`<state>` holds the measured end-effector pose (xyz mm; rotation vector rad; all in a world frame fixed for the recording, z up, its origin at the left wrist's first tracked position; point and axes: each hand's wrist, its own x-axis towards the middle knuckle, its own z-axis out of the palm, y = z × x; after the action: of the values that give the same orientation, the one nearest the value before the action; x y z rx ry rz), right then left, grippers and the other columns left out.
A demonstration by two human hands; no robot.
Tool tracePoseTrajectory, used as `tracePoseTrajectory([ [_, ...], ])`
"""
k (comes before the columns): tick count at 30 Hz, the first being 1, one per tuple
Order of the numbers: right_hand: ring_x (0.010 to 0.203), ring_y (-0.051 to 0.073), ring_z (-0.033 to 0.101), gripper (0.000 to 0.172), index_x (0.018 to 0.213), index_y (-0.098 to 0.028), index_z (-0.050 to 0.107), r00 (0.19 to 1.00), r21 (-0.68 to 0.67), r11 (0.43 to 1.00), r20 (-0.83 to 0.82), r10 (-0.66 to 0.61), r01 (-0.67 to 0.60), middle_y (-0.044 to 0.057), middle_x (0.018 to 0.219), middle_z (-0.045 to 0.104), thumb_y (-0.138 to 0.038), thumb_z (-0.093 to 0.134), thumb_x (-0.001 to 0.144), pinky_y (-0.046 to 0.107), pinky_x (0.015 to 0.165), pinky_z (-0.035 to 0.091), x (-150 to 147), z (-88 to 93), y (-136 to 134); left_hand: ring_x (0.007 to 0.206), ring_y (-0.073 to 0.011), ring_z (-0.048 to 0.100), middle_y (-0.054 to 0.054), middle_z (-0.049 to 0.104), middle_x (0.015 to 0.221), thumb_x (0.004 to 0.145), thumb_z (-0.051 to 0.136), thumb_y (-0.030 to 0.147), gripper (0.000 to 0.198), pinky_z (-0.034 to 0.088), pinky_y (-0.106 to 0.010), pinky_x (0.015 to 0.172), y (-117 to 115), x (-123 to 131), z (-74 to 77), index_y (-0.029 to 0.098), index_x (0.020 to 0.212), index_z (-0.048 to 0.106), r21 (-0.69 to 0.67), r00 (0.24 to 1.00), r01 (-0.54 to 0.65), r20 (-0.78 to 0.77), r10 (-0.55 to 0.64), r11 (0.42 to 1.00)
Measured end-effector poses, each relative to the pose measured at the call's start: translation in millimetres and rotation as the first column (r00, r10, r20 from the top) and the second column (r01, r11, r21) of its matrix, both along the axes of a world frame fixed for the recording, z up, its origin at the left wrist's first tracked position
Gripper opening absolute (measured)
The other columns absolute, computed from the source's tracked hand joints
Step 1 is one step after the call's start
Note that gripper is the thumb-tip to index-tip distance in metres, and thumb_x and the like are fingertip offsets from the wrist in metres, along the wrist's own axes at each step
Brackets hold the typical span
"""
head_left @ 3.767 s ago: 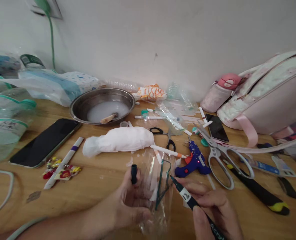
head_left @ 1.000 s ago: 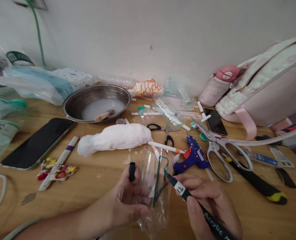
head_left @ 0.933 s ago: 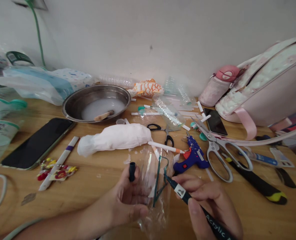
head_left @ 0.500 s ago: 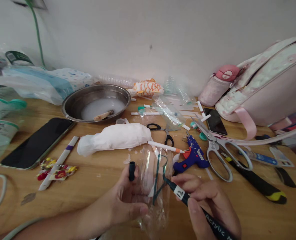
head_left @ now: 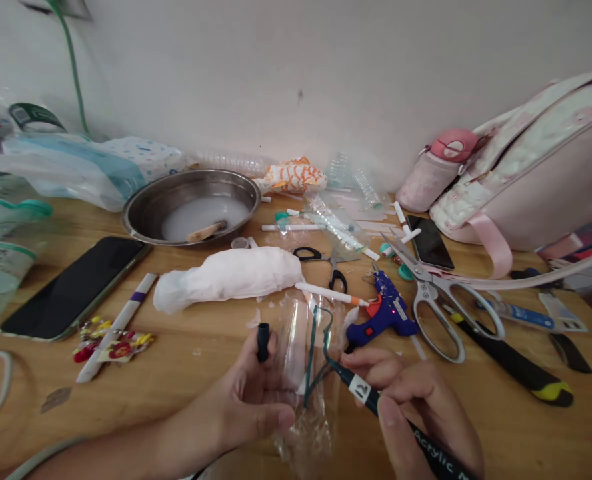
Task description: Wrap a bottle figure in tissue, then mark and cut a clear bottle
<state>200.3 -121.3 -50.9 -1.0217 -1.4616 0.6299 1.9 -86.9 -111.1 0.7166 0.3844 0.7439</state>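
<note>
My left hand is closed around a piece of clear plastic bottle at the bottom middle, and a dark marker cap stands up between its fingers. Dark green lines form a pointed, partly wavy outline on the plastic. In my right hand is a dark acrylic marker with a white label reading 12. Its tip touches the plastic at the outline's right side. Just beyond lies a white paper-wrapped bottle shape, with a white and orange marker near its right end.
A metal bowl of whitish liquid with a brush stands behind. Right of my hands lie a blue glue gun, grey scissors and a black-yellow cutter. A phone lies left; a pink backpack stands at right.
The marker tip has shifted slightly down and left along the right side of the outline. Both hands keep their grip, and the other things have not moved.
</note>
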Motion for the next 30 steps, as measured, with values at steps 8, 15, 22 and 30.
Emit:
tracePoseTrajectory([
  [8, 0.085, 0.017, 0.066, 0.014, 0.078, -0.022, 0.049, 0.978, 0.003, 0.993, -0.174, -0.117, 0.119, -0.004, 0.068, 0.053, -0.019, 0.051, 0.091, 0.030, 0.078, 0.054, -13, -3.3, -1, 0.087, -0.0126, 0.061, 0.002, 0.058, 0.108, 0.073, 0.079, 0.025, 0.049, 0.043, -0.026, 0.073, 1, 0, 4.3, 0.029, 0.103, 0.040, -0.024, 1.000, -0.008, -0.015, 0.008, 1.000],
  [15, 0.092, 0.020, 0.066, 0.021, 0.085, -0.022, 0.049, 0.994, 0.055, 0.995, 0.068, 0.082, -0.086, -0.002, 0.075, 0.057, -0.001, 0.047, 0.081, 0.036, 0.082, 0.057, 4, -2.8, -3, 0.097, -0.0099, 0.062, 0.005, 0.062, 0.108, 0.076, 0.078, 0.020, 0.043, 0.044, -0.024, 0.081, 2, 2, 21.4, 0.029, 0.101, 0.044, -0.089, 1.000, 0.001, -0.001, -0.001, 0.996],
  [22, 0.087, 0.017, 0.068, 0.021, 0.081, -0.022, 0.049, 0.993, 0.074, 0.995, 0.103, 0.060, -0.068, -0.004, 0.070, 0.055, -0.002, 0.049, 0.077, 0.034, 0.085, 0.057, -1, 1.3, -2, 0.099, -0.0131, 0.065, 0.004, 0.063, 0.111, 0.073, 0.080, 0.019, 0.045, 0.046, -0.026, 0.081, 1, 3, 25.0, 0.029, 0.101, 0.046, -0.117, 0.999, -0.040, -0.020, 0.038, 0.992],
  [30, 0.091, 0.017, 0.066, 0.006, 0.090, -0.023, 0.058, 0.991, 0.074, 0.990, -0.055, 0.126, -0.122, 0.001, 0.080, 0.066, -0.021, 0.052, 0.092, 0.033, 0.090, 0.056, 5, -1.5, 0, 0.105, -0.0152, 0.065, 0.003, 0.065, 0.116, 0.077, 0.075, 0.012, 0.041, 0.046, -0.026, 0.084, 5, 4, 14.3, 0.030, 0.101, 0.047, -0.074, 0.993, -0.023, 0.112, 0.031, 0.997],
])
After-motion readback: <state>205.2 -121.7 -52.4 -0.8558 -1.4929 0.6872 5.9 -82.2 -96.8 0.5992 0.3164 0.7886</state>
